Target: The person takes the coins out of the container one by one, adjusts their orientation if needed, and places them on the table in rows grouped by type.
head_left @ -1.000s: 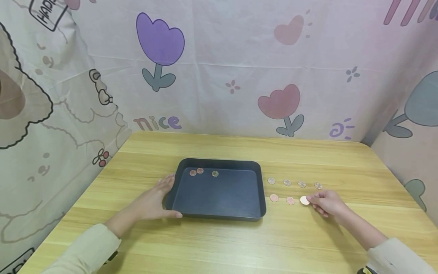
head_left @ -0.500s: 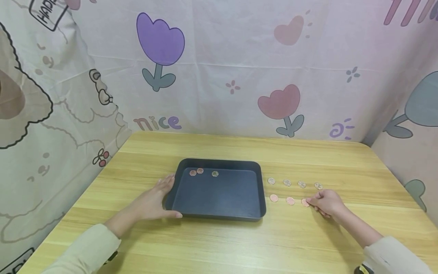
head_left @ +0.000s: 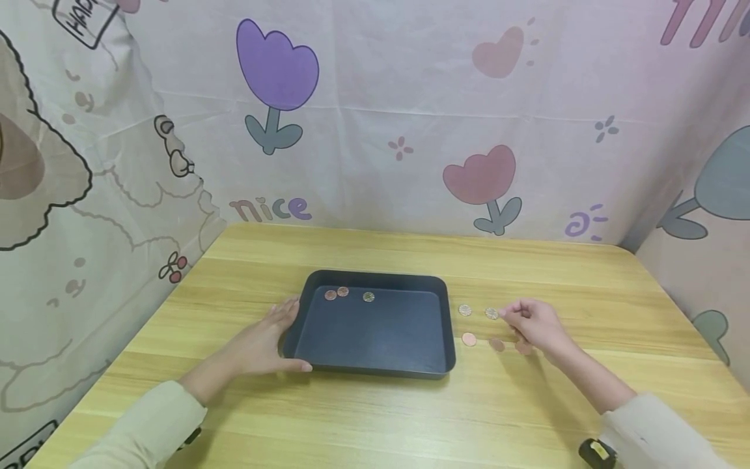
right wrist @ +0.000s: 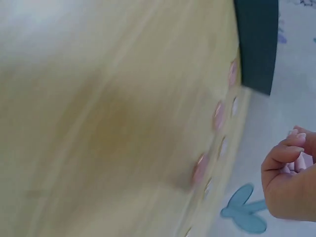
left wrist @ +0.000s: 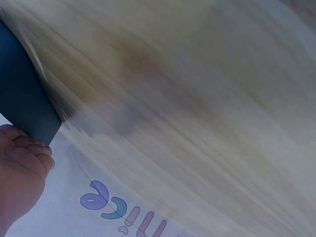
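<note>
In the head view a dark baking tray [head_left: 375, 339] lies on the wooden table, two copper coins [head_left: 331, 296] and a silver coin [head_left: 368, 297] inside near its far wall. My left hand [head_left: 260, 345] spans the tray's near left corner, fingers along the left wall and thumb at the front. To the tray's right are a back row of silver coins [head_left: 465, 310] and a front row of copper coins [head_left: 469, 339]. My right hand [head_left: 534, 324] hovers over both rows, partly covering them, fingers loosely bent. No coin shows in its fingers [right wrist: 286, 154] in the right wrist view.
The wooden table [head_left: 375, 423] runs back to a printed cloth backdrop [head_left: 363, 176]. More of the cloth [head_left: 105, 280] stands along the left side. The tray's raised walls separate the coins inside from the rows outside.
The right hand let go of the third copper coin, now flat in the front row, then moved up and left over the silver row. The left hand and tray stayed put.
</note>
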`<action>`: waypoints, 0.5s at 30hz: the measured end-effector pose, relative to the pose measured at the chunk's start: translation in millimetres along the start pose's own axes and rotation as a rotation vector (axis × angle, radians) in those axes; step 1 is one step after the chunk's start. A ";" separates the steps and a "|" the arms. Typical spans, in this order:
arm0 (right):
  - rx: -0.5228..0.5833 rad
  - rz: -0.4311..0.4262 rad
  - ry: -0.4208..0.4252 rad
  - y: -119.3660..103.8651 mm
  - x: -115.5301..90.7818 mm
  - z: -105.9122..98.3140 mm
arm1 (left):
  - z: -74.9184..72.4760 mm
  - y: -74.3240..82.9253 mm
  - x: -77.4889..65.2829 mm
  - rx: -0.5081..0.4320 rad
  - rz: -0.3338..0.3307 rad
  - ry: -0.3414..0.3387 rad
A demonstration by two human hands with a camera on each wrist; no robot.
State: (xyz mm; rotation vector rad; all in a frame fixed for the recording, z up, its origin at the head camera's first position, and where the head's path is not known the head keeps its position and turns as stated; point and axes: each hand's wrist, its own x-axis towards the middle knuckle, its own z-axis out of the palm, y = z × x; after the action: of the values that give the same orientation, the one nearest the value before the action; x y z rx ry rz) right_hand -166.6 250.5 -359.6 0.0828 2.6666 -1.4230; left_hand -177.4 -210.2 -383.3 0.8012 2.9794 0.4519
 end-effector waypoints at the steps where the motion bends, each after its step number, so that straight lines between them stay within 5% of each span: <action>1: 0.021 -0.010 -0.001 -4.1 1.7 3.4 | -0.3 0.2 0.1 -0.001 0.001 -0.001; 15: 0.256 -0.091 -0.030 -59.6 25.3 63.7 | 0.4 -0.6 -0.2 -0.004 0.001 -0.001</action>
State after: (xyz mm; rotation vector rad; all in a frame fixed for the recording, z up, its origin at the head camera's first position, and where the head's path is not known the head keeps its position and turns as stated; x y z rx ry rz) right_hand -193.0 164.2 -348.9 -0.0372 2.4798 -1.7717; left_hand -177.5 -210.7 -383.8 0.8025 2.9758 0.4571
